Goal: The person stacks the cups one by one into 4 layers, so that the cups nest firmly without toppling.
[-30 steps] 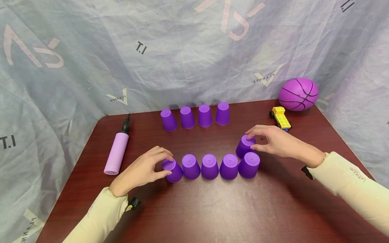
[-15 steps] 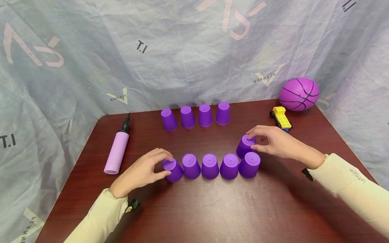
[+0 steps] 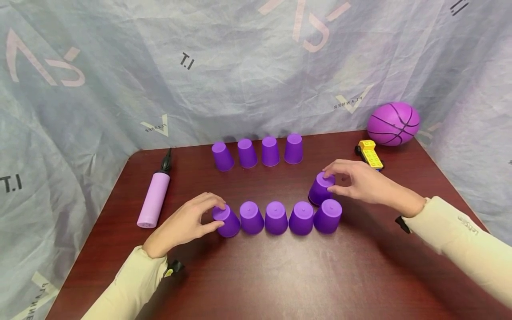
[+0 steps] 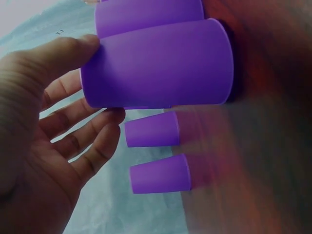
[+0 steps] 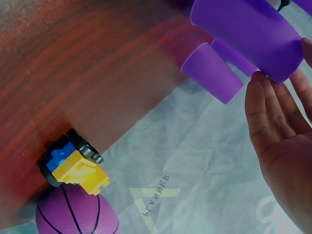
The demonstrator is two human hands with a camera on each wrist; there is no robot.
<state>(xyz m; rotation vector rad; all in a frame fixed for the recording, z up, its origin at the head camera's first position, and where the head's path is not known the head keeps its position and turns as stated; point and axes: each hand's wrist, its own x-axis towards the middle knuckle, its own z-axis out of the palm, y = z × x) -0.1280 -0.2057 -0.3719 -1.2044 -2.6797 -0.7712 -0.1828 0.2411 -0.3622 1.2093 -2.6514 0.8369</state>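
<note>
My left hand [image 3: 182, 224] pinches the base end of an upside-down purple cup [image 3: 228, 223] at the left end of the front row. In the left wrist view, thumb and fingers grip that same cup [image 4: 161, 68] near its narrow end. My right hand [image 3: 362, 181] holds another upside-down purple cup [image 3: 320, 190], which is just behind the row's rightmost cup [image 3: 328, 217]. The right wrist view shows the gripped cup [image 5: 248, 34] between thumb and fingers. Between the two hands stand more upside-down cups, including a middle one [image 3: 276, 218]. Whether either held cup touches the table is unclear.
Several upside-down purple cups [image 3: 270, 152] line the table's back edge. A pink hand pump [image 3: 154, 200] lies at left. At back right sit a yellow toy car [image 3: 371, 155] and a purple ball [image 3: 394, 124]. Grey cloth [image 3: 240, 89] hangs behind the brown table [image 3: 280, 275].
Both held cups have shifted slightly away from me or upward in the last half second, the right one also a little left. The other cups stay in place.
</note>
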